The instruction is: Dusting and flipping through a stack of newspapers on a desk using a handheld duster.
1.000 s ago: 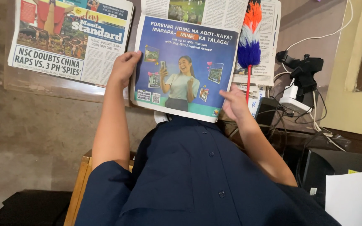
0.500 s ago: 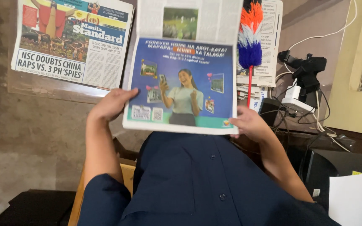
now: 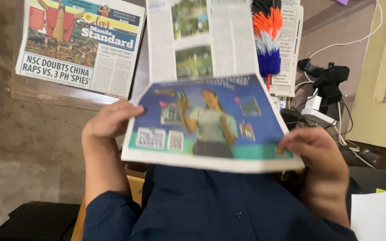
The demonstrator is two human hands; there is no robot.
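Holding a folded newspaper section (image 3: 211, 125) by its 2 lower corners, the person sits with both hands raised above the lap. The left hand (image 3: 110, 122) grips the section's left edge, fingers curled around it and partly behind the sheet, thumb side toward the printed face. The right hand (image 3: 311, 145) pinches the lower right corner, fingers closed over the front of the paper. The section is lifted off the surface and tilted, its near edge close to the person's chest and its far edge pointing away. Its visible face is a blue full-page advertisement showing a figure in a light top, with small picture panels and 2 square code blocks near the bottom.

Beyond it, a second sheet of newsprint (image 3: 193, 40) with 2 green photographs lies open on the wooden desk (image 3: 45, 96). To the left, well apart from the hands, a front page (image 3: 81, 44) with a bold headline and a colour photograph lies flat. A feather duster (image 3: 268, 40) with orange, white and blue plumes rests just right of the open sheet. Farther right, a black device on a stand (image 3: 329, 82) sits among white cables (image 3: 349, 42). A white sheet of paper (image 3: 376, 216) shows at the lower right. The person wears a dark blue buttoned shirt (image 3: 220, 205).
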